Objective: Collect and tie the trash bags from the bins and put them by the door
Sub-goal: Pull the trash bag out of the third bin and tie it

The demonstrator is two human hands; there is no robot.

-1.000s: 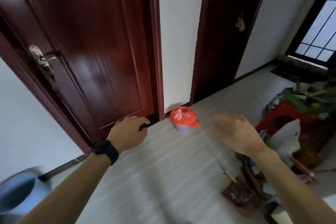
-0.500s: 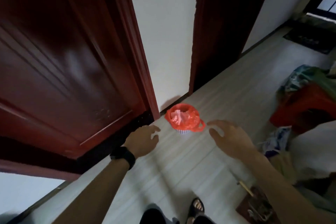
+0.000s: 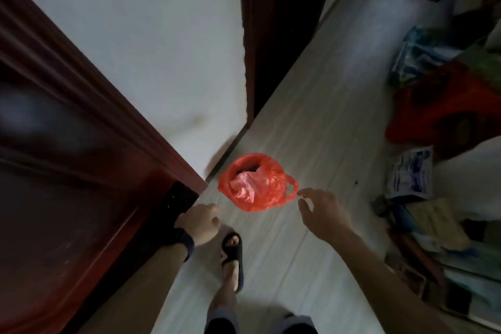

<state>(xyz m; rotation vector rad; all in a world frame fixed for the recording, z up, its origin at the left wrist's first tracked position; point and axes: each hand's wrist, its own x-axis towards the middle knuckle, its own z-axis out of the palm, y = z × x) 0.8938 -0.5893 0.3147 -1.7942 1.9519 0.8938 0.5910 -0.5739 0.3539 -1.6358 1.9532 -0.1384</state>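
A red trash bag [image 3: 257, 183] lines a small bin on the pale floor, close to the white wall between two dark red doors; the bin itself is hidden under the bag. Pink rubbish shows inside its open mouth, and a loop handle sticks out on its right side. My right hand [image 3: 322, 213] is open with fingers spread, its fingertips almost at that handle. My left hand [image 3: 202, 221], with a dark watch on the wrist, hangs loosely curled and holding nothing, to the lower left of the bag, next to the door frame.
A dark red door [image 3: 67, 157] fills the left side, and a second dark doorway [image 3: 279, 22] lies beyond the wall. Clutter, with a red object [image 3: 444, 108] and printed bags [image 3: 410, 173], is piled along the right. My sandalled foot [image 3: 231, 249] stands just below the bag.
I have stepped closer and tilted down, so the bag is now seen from above. Both hands have dropped towards it, the right one reaching the bag's handle.
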